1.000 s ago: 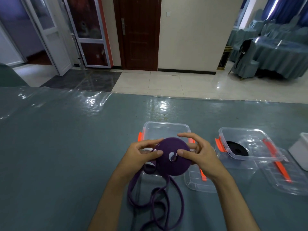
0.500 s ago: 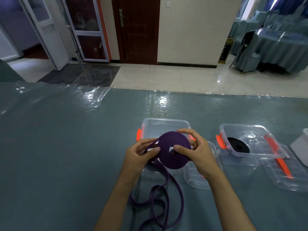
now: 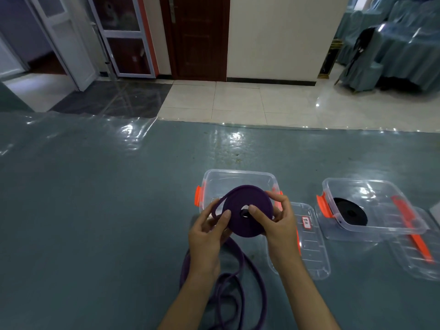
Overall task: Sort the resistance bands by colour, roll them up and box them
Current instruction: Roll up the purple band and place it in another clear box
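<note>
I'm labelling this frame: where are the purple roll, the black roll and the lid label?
purple roll (image 3: 256, 225): head view, flat face.
black roll (image 3: 357, 216): head view, right side.
lid label (image 3: 306, 222): head view, centre.

A dark wooden door (image 3: 198, 36) stood shut in the cream wall (image 3: 281, 36) opposite. To its left a white-framed glass door (image 3: 123, 39) hung ajar. Chairs draped in blue-grey covers (image 3: 402, 48) crowded the right corner on glossy floor tiles (image 3: 238, 101).

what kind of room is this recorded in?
Probably a banquet or function hall. Chairs with blue fabric covers stand by cloth-draped tables at the far right, on a glossy tiled floor. The work table itself has a blue cloth under clear plastic sheeting.
</note>
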The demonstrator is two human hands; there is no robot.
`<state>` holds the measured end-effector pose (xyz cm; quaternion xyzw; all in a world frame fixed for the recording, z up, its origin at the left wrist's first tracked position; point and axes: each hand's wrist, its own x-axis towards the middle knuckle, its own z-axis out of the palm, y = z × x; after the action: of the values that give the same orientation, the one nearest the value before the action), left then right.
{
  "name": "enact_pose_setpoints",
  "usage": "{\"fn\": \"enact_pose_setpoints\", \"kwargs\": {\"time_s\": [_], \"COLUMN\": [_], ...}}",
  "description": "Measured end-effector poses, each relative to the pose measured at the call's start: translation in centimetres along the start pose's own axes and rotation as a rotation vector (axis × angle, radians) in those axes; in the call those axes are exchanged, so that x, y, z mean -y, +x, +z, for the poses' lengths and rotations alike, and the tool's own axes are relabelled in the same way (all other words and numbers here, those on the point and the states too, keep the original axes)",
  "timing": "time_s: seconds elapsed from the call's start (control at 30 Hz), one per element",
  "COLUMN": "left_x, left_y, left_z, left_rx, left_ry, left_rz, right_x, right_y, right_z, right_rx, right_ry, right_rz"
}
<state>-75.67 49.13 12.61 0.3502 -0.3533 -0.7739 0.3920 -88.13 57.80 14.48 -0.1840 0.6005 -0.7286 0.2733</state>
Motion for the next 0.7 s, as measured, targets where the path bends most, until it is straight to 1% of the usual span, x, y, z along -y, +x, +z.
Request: {"fn": "enact_pose_setpoints", "kwargs": {"time_s": [0.07, 0.17, 0.27, 0.47, 0.57, 0.7], "left_x": [-0.2, -0.3, 0.1, 2.7, 4.4, 7.0], "left_y": [1.8, 5.3, 9.0, 15.4, 18.1, 21.3], "left_z": [0.5, 1.0, 1.4, 2.4, 2.6, 2.5], "left_rx": [-0.015, -0.041, -0.076, -0.146, -0.156, -0.197], "left_ry": [-0.026, 0.019, 0.064, 0.214, 0.272, 0.295], "left_rz": [-0.073, -0.14, -0.176, -0.247, -0.296, -0.392], "right_x": [-0.6, -1.3, -1.8, -4.0, -5.5, -7.5], "right_y": [1.0, 3.2, 6.1, 11.5, 13.5, 16.0], "right_z": [0.0, -0.3, -0.8, -1.8, -2.1, -2.7], "right_rx": [-0.021, -0.028, -0.038, -0.024, -0.03, -0.006], "right_ry": [0.032, 0.011, -0.11, -0.466, -0.543, -0.62], "right_rz": [0.068, 0.158, 0.183, 0.249, 0.292, 0.377]}}
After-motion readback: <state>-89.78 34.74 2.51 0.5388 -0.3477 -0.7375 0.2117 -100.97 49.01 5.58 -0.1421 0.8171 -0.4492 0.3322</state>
